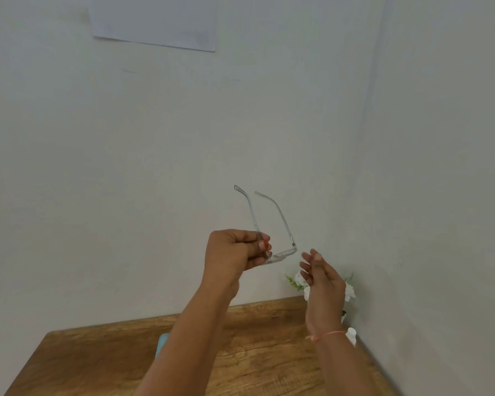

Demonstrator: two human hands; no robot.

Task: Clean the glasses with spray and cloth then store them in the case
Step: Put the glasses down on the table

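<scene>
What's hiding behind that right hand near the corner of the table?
Behind the right hand is a small plant with white flowers and green sprigs, against the wall. The hand covers its middle, and whatever holds it is mostly hidden. A white bottle peeks out by the wrist.

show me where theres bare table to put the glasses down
The glasses are held up in the left hand. The wooden table is bare at its left, between the left edge and the light blue object. The far right corner is crowded: flowers, white bottle, right hand.
</scene>
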